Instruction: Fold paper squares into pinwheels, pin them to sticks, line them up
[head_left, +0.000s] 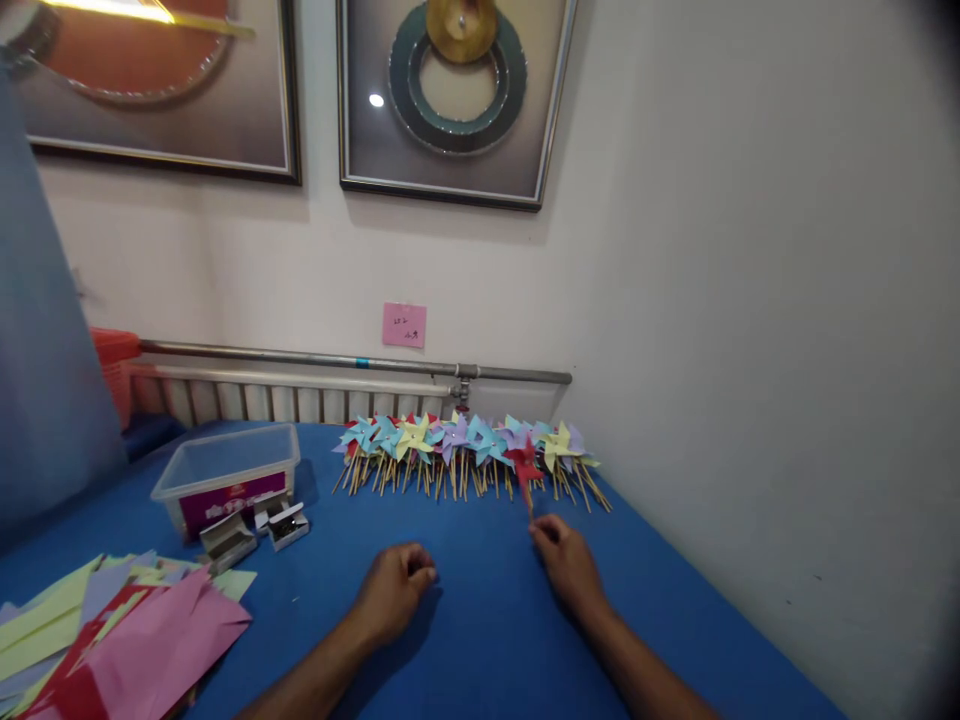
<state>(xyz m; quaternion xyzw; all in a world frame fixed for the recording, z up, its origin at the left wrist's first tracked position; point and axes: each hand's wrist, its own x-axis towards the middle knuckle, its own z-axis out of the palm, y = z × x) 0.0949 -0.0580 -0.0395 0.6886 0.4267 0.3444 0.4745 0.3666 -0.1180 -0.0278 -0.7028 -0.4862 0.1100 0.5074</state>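
A red paper pinwheel (pixel 526 462) is held upright by the lower end of its stick in my right hand (pixel 568 560), thumb and fingers pinched on it. Its head overlaps a long row of finished pinwheels (pixel 454 440) in blue, yellow, purple and red, lying with their wooden sticks toward me. To the left, my left hand (pixel 397 590) hovers over or rests on the blue table (pixel 472 640), its fingers curled together. Whether anything small sits between those fingers cannot be made out.
A clear plastic box (pixel 225 460) stands at the left, with small opened cardboard boxes (pixel 229 540) before it. Coloured paper sheets (pixel 150 640) are heaped at the near left. A radiator (pixel 300 395) and pipe run along the back wall; another wall borders the right.
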